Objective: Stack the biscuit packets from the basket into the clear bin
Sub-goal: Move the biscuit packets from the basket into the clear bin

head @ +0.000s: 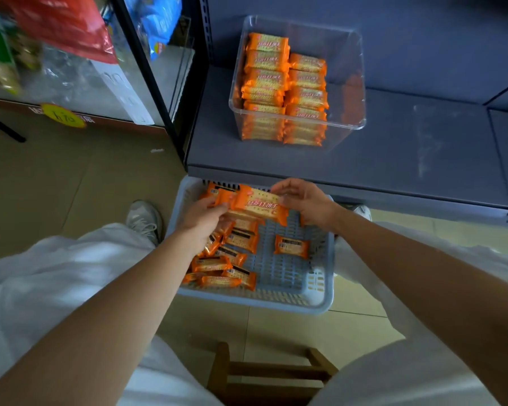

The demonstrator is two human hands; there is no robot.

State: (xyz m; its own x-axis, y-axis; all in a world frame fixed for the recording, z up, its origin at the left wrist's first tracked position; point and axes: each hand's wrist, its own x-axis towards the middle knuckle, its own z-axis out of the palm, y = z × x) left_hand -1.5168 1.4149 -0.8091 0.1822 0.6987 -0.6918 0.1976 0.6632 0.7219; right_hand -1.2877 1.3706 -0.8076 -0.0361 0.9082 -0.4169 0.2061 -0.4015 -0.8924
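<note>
Clear rectangular plastic bin (349, 68) sits upper ctr on grey flat metal shelf (408, 159), w/ orange foil biscuit packets (285, 89) stacked in its left part. Pale slotted plastic basket (285, 271) lies mid-frame on the floor, just below the shelf edge; more pkts in its left half, one apart at right. Brown wooden stool (270, 370) at btm ctr.

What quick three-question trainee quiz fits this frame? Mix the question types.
1. True or false: the clear bin stands on the floor.
2. Multiple choice: the stacked packets fill which part of the bin? A) left B) right C) all of it
3. Fill in: the left hand and right hand grip the held bundle above the ___.
Key: 1 false, it stands on the grey shelf. 2 A. 3 basket.
</note>
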